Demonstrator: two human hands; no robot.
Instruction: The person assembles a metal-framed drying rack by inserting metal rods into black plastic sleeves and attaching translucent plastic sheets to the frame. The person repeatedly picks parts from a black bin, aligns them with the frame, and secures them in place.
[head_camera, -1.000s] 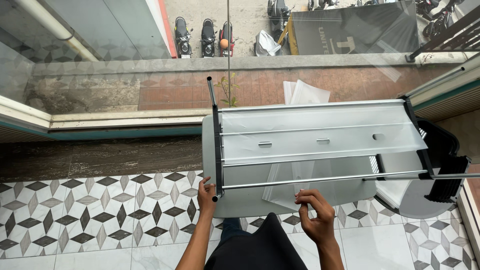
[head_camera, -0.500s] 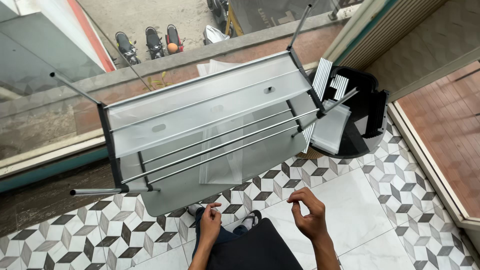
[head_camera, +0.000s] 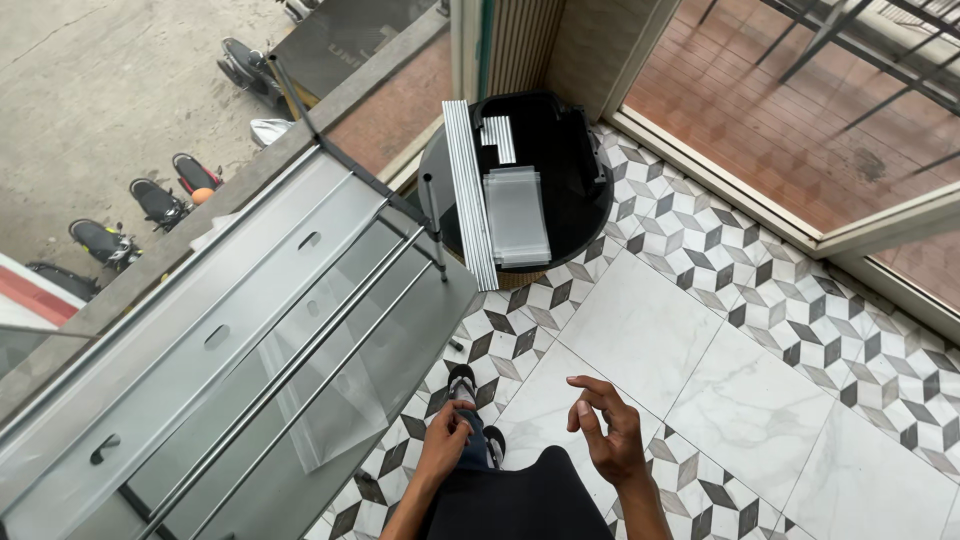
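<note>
Both hands are held free above the tiled floor (head_camera: 760, 400). The left hand (head_camera: 445, 440) is loosely curled at the knee and holds nothing. The right hand (head_camera: 608, 432) is half open, fingers bent, also unloaded. The metal rack (head_camera: 230, 350) stands just left of the hands, ungripped, with a clear plastic sheet (head_camera: 330, 400) draped under its rods. Beyond it, a black bin (head_camera: 585, 195) holds ribbed metal strips (head_camera: 470, 190) and a clear plastic pack (head_camera: 516, 215). No labels are legible.
</note>
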